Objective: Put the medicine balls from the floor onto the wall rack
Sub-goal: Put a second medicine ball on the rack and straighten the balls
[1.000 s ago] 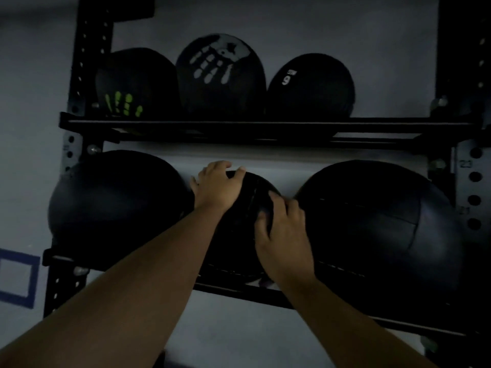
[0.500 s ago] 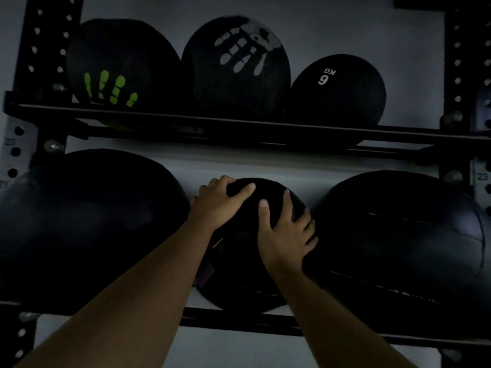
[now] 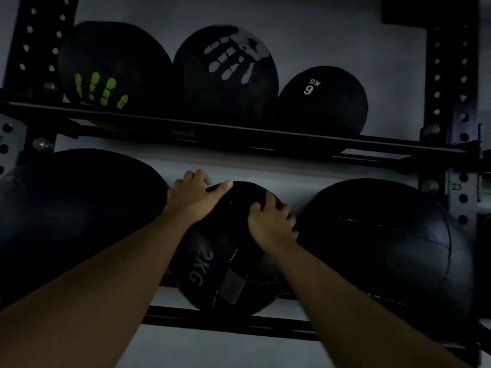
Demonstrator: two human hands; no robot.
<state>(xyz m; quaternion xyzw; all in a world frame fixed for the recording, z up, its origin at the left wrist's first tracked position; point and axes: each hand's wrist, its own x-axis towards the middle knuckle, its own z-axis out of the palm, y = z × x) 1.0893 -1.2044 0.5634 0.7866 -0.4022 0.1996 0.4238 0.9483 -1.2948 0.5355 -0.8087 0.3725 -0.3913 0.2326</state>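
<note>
A small black medicine ball marked 2KG (image 3: 220, 272) sits on the lower shelf of the black wall rack (image 3: 239, 324), between two much larger black balls, one at the left (image 3: 77, 216) and one at the right (image 3: 393, 251). My left hand (image 3: 194, 199) lies over its upper left side with fingers curled around the top. My right hand (image 3: 271, 221) grips its upper right side, fingers bent into the surface. The floor is out of view.
The upper shelf (image 3: 239, 134) carries a ball with a green handprint (image 3: 106, 75), one with a grey handprint (image 3: 228, 73) and a smaller ball marked 6 KG (image 3: 322, 102). Perforated black uprights (image 3: 449, 75) stand at both sides against a pale wall.
My right hand has curled from flat on the ball into a grip at its upper right. The ball has turned, showing its 2KG mark. The view has come closer.
</note>
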